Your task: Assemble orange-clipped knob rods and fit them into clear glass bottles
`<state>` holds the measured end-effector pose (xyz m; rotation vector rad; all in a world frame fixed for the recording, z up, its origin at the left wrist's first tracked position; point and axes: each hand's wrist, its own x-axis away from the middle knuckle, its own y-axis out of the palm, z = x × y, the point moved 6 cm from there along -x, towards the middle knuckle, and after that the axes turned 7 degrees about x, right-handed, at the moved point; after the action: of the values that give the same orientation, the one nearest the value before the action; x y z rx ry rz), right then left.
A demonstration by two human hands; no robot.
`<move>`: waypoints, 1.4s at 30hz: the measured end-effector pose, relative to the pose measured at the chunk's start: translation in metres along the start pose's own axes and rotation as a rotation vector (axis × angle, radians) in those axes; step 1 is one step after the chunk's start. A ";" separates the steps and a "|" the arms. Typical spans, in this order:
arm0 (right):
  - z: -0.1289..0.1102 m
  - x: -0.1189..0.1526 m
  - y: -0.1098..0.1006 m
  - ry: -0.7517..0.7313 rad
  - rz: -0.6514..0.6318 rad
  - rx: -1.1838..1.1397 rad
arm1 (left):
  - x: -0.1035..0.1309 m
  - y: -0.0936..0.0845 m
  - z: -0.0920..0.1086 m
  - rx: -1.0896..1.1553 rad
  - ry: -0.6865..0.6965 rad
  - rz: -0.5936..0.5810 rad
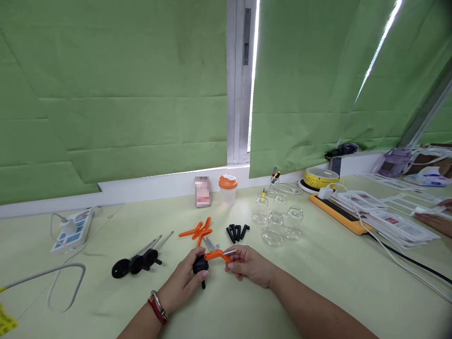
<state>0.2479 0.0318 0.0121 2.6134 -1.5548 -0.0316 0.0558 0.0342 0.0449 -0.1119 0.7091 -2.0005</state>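
My left hand [185,278] is closed round a black round part [200,264] with a short stem pointing down. An orange angled plastic piece [216,254] reaches from that part toward my right hand [249,266]. The fingers of my right hand pinch near a thin metal rod [230,252] at the orange piece's far end; whether they grip the rod, the piece or both is hard to tell. Just beyond lie loose orange pieces [201,229], silvery metal rods [209,243] and several black bent pieces [237,232]. To the left rest black round parts with metal rods [137,264].
Several clear glass jars [275,230] stand right of centre, one holding tools. Behind are an orange-lidded cup [228,190] and a pink box [202,192]. A power strip [72,230] lies left; an orange-edged one [339,214] and paper stacks lie right, near another person's hand [432,220].
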 end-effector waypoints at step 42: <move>-0.022 0.009 0.023 -0.088 -0.087 0.279 | 0.000 0.008 0.015 -0.051 0.105 0.001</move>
<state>0.2332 0.0149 0.0362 2.9302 -1.5739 0.0701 0.0670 0.0255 0.0530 -0.0369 0.8266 -1.9991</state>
